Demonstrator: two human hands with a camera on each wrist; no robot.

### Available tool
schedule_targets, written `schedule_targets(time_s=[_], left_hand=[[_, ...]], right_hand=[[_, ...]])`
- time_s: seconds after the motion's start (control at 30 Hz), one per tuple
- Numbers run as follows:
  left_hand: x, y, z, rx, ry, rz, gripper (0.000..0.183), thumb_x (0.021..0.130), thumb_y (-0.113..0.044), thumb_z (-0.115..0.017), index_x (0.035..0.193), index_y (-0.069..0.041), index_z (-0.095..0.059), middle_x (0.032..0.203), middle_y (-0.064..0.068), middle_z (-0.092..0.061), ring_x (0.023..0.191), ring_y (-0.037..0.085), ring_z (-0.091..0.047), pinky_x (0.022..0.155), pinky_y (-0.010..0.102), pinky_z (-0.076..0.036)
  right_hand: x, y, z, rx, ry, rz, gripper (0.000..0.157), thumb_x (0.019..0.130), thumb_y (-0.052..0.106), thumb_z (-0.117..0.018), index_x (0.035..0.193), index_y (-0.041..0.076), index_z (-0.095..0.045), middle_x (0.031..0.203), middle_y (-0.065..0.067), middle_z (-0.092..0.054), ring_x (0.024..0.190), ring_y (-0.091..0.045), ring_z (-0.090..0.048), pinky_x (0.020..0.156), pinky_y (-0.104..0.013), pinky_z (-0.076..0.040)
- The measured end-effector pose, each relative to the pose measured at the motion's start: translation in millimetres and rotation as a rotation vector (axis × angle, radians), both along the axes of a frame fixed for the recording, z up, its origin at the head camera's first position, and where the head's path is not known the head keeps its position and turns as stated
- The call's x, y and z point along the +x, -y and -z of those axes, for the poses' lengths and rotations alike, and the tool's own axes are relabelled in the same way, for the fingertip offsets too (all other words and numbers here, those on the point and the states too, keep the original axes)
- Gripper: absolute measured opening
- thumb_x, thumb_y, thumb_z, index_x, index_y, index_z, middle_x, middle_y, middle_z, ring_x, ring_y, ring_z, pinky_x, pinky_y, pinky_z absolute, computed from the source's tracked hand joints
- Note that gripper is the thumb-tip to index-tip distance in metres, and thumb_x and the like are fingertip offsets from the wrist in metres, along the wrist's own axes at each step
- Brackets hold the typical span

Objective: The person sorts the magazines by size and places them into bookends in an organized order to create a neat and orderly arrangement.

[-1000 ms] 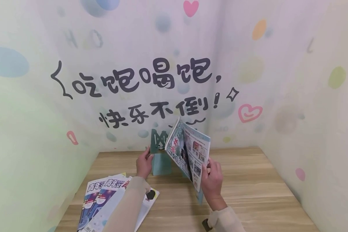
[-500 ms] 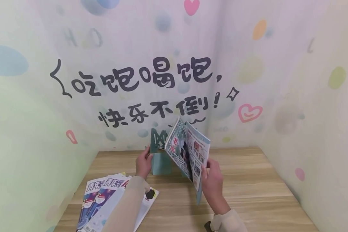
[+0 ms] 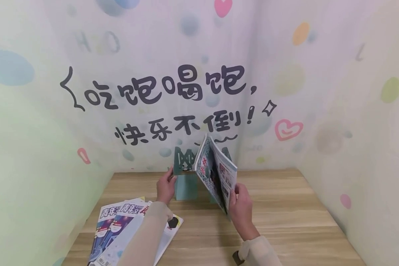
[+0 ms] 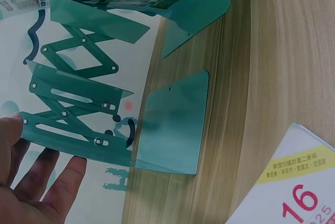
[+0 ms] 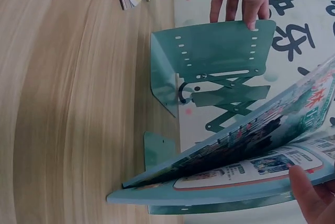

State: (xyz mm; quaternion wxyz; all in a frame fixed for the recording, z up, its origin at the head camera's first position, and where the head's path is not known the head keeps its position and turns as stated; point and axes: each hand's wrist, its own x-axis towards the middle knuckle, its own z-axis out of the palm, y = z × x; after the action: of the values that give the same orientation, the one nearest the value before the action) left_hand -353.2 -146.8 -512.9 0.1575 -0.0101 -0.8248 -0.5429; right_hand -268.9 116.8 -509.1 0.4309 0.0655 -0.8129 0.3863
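A green metal expandable bookend [image 4: 73,88] with crisscross linkages stands at the back of the table. My left hand [image 3: 165,189] pinches its left end plate [image 5: 209,46], thumb on one face and fingers on the other, as the left wrist view shows. My right hand [image 3: 241,208] grips teal-edged magazines [image 3: 216,173] by their near edge. They lean upright and fan apart in a V, inside the bookend's right end. In the right wrist view, the right plate [image 5: 220,205] shows beneath them, and the thumb [image 5: 309,198] lies on a printed page.
Several magazines [image 3: 119,229] lie fanned on the wooden table [image 3: 286,221] at the left front, partly under the left sleeve. Behind the table rises a pale wall [image 3: 186,48] with printed characters and coloured shapes. Side walls flank the table.
My right hand has shifted the magazines slightly away from me and turned them, so the bookend's right end now shows behind them. My left hand keeps its hold on the left plate.
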Motion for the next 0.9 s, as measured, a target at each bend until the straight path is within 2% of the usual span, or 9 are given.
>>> schedule_targets(time_s=[0.37, 0.6, 0.9], left_hand=[[1.3, -2, -2.2, 0.001, 0.010, -0.010, 0.050, 0.099, -0.008, -0.055, 0.147, -0.016, -0.043, 0.142, 0.012, -0.050, 0.122, 0.032, -0.054, 0.098, 0.043, -0.048], [2.1, -2, -2.5, -0.008, 0.013, -0.014, 0.050, 0.099, -0.007, -0.055, 0.147, -0.015, -0.042, 0.142, 0.012, -0.050, 0.122, 0.033, -0.054, 0.097, 0.044, -0.048], [1.8, -2, -2.2, -0.004, 0.019, -0.014, 0.050, 0.099, -0.009, -0.055, 0.147, -0.017, -0.043, 0.141, 0.011, -0.051, 0.122, 0.031, -0.054, 0.098, 0.044, -0.047]], right_hand=[[-3.3, -1, 3.3, -0.008, -0.014, 0.007, 0.016, 0.087, -0.005, -0.064, 0.100, -0.003, -0.056, 0.087, -0.015, -0.062, 0.076, -0.030, -0.063, 0.062, -0.046, -0.054], [-4.7, 0, 4.6, 0.004, 0.007, 0.001, 0.016, 0.088, -0.004, -0.064, 0.101, -0.002, -0.056, 0.088, -0.015, -0.062, 0.078, -0.029, -0.062, 0.062, -0.043, -0.056], [-15.8, 2, 0.7, 0.049, -0.016, 0.008, 0.015, 0.086, -0.004, -0.064, 0.099, -0.003, -0.056, 0.085, -0.014, -0.061, 0.075, -0.029, -0.059, 0.063, -0.046, -0.051]])
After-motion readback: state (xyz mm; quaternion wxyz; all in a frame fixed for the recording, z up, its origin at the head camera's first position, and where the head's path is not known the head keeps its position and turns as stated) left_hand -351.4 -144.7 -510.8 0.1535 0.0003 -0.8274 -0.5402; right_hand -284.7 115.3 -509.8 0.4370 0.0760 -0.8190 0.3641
